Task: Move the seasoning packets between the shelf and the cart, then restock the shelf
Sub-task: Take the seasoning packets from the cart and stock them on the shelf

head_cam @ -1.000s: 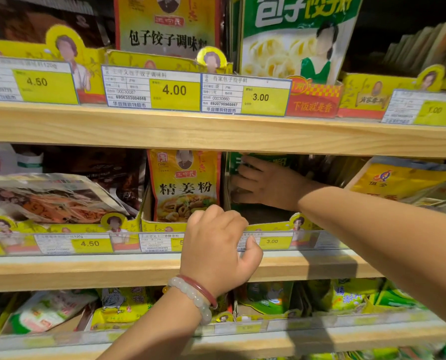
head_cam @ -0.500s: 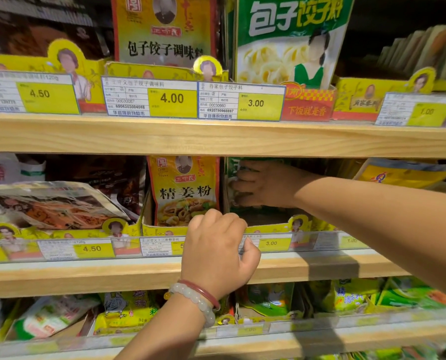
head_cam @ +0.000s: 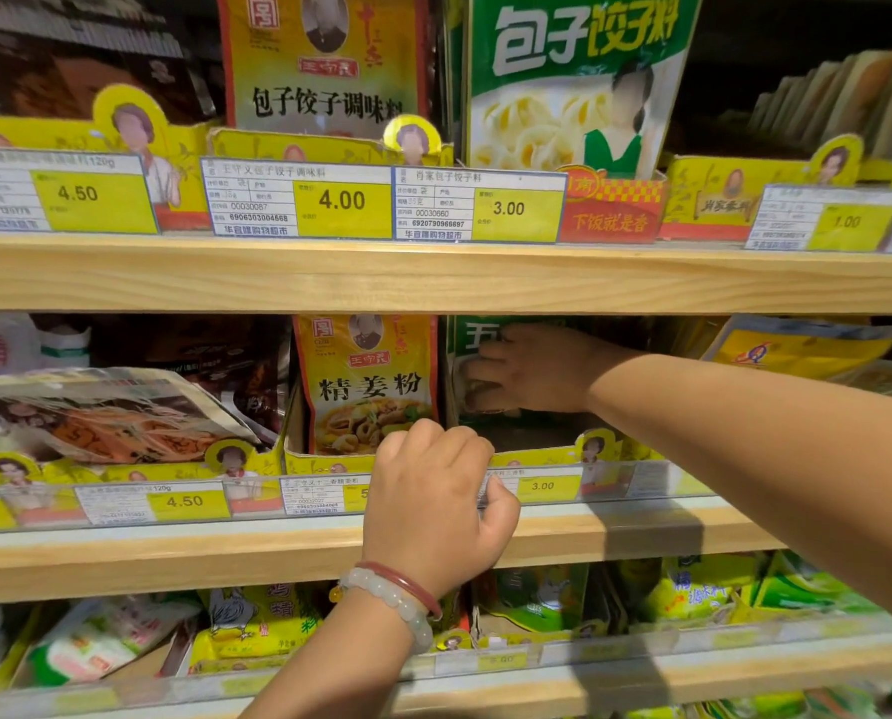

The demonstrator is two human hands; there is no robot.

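On the middle shelf (head_cam: 174,557) a stack of green seasoning packets (head_cam: 471,338) stands upright in a yellow cardboard display box (head_cam: 553,455). My right hand (head_cam: 532,371) reaches in from the right under the upper shelf board, its fingers curled against the front of the green stack. My left hand (head_cam: 433,500) is at the front of the shelf, fingers hooked over the box's front rim beside the price rail. My hand hides most of the green packets. A yellow ginger-powder packet (head_cam: 366,386) stands in the box to the left.
The upper shelf board (head_cam: 433,277) hangs low over my right hand. It carries yellow and green dumpling-seasoning packets (head_cam: 579,85) and price tags (head_cam: 345,199). Flat noodle-picture packets (head_cam: 101,417) lie at the left, yellow packets (head_cam: 797,350) at the right. The bottom shelf holds chicken-powder bags (head_cam: 257,625).
Both hands keep the same places on the green packets and the box rim. Only the view has shifted slightly, so the shelves sit a little lower in frame.
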